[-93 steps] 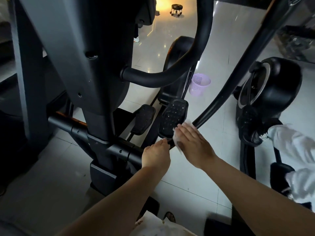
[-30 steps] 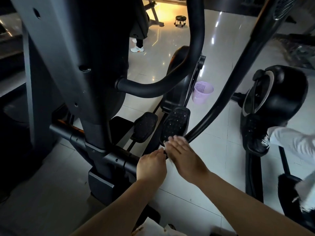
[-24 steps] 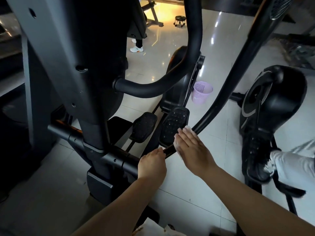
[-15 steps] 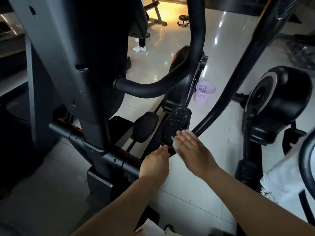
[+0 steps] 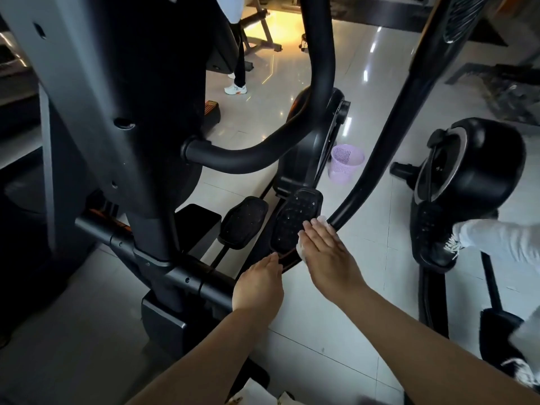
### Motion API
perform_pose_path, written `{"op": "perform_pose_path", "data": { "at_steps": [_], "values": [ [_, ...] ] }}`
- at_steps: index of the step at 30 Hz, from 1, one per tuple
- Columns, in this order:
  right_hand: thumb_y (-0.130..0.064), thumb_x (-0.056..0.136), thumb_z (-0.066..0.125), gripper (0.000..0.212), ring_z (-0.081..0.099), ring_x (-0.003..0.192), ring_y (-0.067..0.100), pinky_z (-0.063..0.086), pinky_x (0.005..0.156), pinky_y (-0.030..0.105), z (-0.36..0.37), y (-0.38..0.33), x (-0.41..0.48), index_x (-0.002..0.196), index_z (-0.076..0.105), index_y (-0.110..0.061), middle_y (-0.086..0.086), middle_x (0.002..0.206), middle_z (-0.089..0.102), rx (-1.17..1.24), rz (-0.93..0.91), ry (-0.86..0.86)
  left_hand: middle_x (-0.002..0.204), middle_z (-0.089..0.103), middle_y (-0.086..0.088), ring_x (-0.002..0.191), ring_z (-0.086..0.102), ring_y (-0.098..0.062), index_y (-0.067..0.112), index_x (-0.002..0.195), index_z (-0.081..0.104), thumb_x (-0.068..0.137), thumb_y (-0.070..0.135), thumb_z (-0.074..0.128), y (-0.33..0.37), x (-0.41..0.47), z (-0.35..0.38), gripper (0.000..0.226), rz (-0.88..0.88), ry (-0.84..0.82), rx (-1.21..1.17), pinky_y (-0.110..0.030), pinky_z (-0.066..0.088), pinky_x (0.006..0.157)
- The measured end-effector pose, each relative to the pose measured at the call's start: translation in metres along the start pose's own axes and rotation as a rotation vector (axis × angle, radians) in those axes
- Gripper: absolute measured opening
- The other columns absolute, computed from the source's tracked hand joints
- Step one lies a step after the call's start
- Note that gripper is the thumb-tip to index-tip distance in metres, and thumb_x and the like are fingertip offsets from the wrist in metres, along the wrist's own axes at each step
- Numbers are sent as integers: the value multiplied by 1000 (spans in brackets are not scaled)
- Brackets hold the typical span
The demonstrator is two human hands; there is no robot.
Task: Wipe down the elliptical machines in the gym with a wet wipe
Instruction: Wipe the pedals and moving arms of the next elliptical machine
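Note:
A black elliptical machine (image 5: 117,118) fills the left and centre of the head view. Its right pedal (image 5: 295,220) is tilted up in front of me, the left pedal (image 5: 244,222) beside it. My right hand (image 5: 327,255) lies flat with straight fingers and presses a white wet wipe (image 5: 323,222) against the pedal's right edge and the black swing arm (image 5: 380,141). The wipe shows only at my fingertips and under my thumb. My left hand (image 5: 258,286) grips the pedal's near lower end, its fingers curled under it.
A lilac mesh bin (image 5: 346,162) stands on the shiny tiled floor behind the pedal. A second elliptical (image 5: 467,182) stands at the right with another person's white-sleeved leg and shoe (image 5: 450,247) on it. A person's legs (image 5: 236,68) stand at the back.
My right hand has slid the wipe up along the pedal's right edge toward the swing arm. My left hand kept its grip. The person at the right moved their leg onto the neighbouring machine.

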State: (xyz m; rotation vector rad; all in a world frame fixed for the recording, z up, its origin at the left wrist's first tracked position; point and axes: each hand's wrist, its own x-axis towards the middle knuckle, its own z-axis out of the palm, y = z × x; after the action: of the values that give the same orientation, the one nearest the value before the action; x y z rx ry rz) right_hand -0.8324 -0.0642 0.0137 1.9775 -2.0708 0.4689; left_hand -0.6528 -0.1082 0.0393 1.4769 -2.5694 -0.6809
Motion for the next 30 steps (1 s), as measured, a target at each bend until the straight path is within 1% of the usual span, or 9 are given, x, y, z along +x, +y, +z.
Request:
{"op": "perform_pose_path", "data": {
  "at_steps": [3, 6, 9, 13, 16, 20, 24, 26, 30],
  "values": [
    [-12, 100, 60, 42, 39, 146, 28, 32, 121, 47, 12, -19, -7, 141, 57, -6, 11, 150, 52, 142, -58, -47, 149, 53, 6, 132, 54, -17, 19, 147, 49, 110, 24, 34, 1, 2, 3, 40, 8, 4, 18, -29, 41, 105],
    [-17, 101, 46, 42, 45, 143, 27, 31, 121, 45, 14, -16, -9, 141, 58, -9, 8, 148, 55, 118, -189, -86, 143, 57, 7, 127, 57, -15, 23, 143, 53, 109, 23, 36, 2, 3, 3, 38, 13, 2, 14, -27, 43, 103],
    [-20, 102, 33, 49, 43, 144, 24, 25, 125, 39, 2, 5, -3, 143, 56, -10, 8, 151, 52, -17, -108, -40, 149, 53, 4, 131, 54, -19, 18, 150, 46, 110, 27, 34, 3, 2, 1, 42, -8, -18, 27, -33, 44, 106],
    [-9, 98, 47, 52, 30, 151, 25, 13, 126, 39, -3, 12, -4, 150, 45, -5, 11, 159, 39, -64, -1, 26, 149, 52, 4, 131, 53, -20, 17, 149, 44, 110, 27, 33, 6, -1, 0, 42, -31, -5, 42, -33, 43, 105],
    [-5, 98, 54, 50, 35, 148, 28, 25, 124, 45, 10, -12, -10, 148, 48, -5, 12, 155, 46, 95, -57, -14, 142, 56, 2, 128, 55, -17, 16, 144, 48, 109, 23, 37, 9, 1, 5, 37, -12, 13, 65, -28, 41, 104],
    [-20, 101, 36, 47, 47, 141, 29, 36, 118, 47, 11, -16, -11, 141, 57, -5, 12, 147, 55, 97, -209, -69, 139, 58, 3, 127, 55, -16, 15, 139, 51, 108, 18, 40, 10, 2, 7, 33, 0, 23, 42, -26, 40, 105],
    [-27, 104, 36, 49, 27, 151, 23, 18, 125, 40, -7, 5, -2, 146, 51, -5, 12, 156, 44, -65, -38, -31, 146, 55, 0, 130, 54, -21, 13, 148, 44, 110, 26, 35, 10, 2, 8, 41, -19, 24, 40, -33, 41, 107],
    [-28, 105, 36, 50, 28, 152, 26, 17, 124, 42, -9, 3, -2, 146, 49, -2, 14, 157, 41, -67, 14, -18, 147, 53, -1, 130, 54, -22, 12, 150, 42, 110, 26, 34, 12, 2, 9, 43, -25, 41, 56, -33, 40, 107],
    [-25, 100, 38, 51, 34, 149, 28, 16, 125, 42, 9, -22, -10, 144, 53, -3, 13, 152, 49, 86, -96, -89, 160, 40, -5, 148, 37, -20, 9, 157, 32, 108, 17, 38, 11, 0, 15, 50, 8, 50, 79, -30, 24, 121]
  ]
}}
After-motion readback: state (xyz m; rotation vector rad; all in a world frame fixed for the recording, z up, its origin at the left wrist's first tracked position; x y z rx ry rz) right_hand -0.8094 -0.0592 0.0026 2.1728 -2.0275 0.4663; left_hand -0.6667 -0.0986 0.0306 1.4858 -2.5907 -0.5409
